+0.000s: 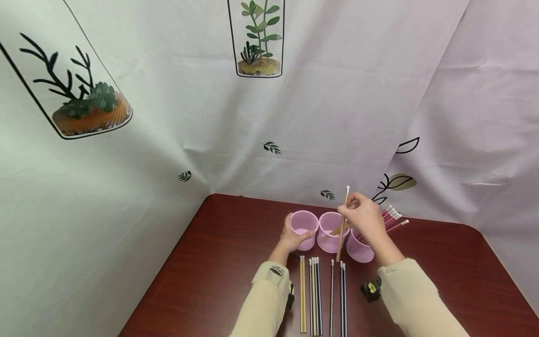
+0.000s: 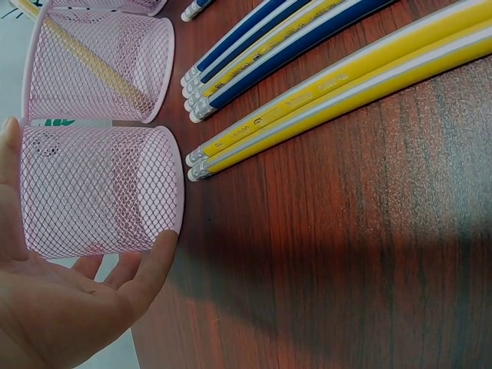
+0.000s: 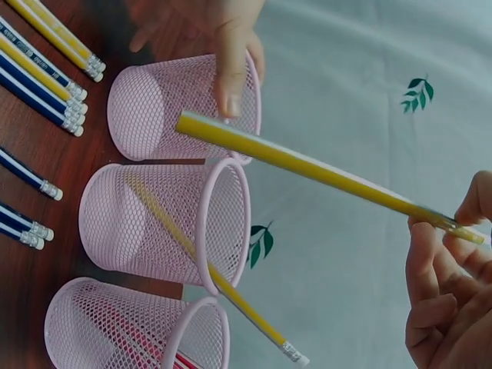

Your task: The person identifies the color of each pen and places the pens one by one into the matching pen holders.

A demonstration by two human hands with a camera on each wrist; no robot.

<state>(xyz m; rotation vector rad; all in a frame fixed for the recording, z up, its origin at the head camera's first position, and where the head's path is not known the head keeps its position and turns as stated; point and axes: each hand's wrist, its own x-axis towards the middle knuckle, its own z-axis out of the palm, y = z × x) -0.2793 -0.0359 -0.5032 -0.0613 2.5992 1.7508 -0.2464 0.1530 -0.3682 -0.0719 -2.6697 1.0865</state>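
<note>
The left hand (image 1: 290, 238) curls round a pink cylindrical mesh cup (image 1: 309, 244) on the dark red table (image 1: 236, 243); the matching middle cup (image 1: 326, 244) holds a yellow pencil (image 3: 250, 312). The right hand (image 1: 363, 217) pinches a yellow, white-striped pencil (image 3: 300, 164) near its eraser, outside the cups; the matching right cup (image 1: 360, 254) holds red pencils (image 1: 396, 226). Probable step: filling the middle cup; next, the lower end must clear its rim.
</note>
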